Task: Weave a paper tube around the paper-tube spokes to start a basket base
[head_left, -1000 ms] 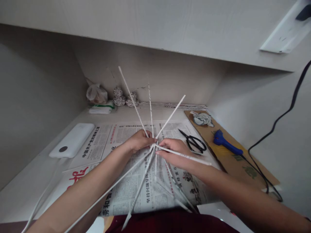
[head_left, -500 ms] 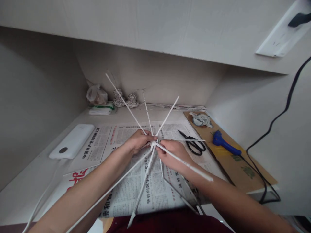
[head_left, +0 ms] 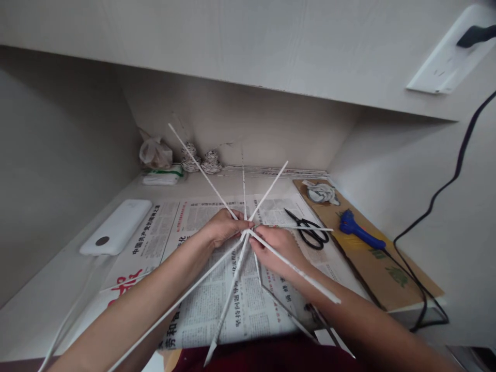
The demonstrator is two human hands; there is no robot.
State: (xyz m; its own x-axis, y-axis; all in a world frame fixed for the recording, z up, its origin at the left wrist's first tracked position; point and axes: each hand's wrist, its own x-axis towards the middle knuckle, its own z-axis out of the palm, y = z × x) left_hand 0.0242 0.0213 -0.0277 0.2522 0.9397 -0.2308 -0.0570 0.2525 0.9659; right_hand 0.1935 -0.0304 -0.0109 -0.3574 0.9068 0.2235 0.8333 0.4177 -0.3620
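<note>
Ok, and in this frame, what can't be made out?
All in the head view:
How the white sticks are joined: the left hand and right hand partly cover the crossing.
The near end of the lower-left stick: cut off by the bottom edge.
Small print on the newspaper: too small to read.
The rest of the black plug: cut off by the right edge.

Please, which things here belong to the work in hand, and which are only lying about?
Belonging to the work:
thin white sticks, held in left hand and right hand
newspaper underneath
perhaps scissors, blue glue gun

Apparently just lying about:
white device
plastic bag
green-white packet
</note>
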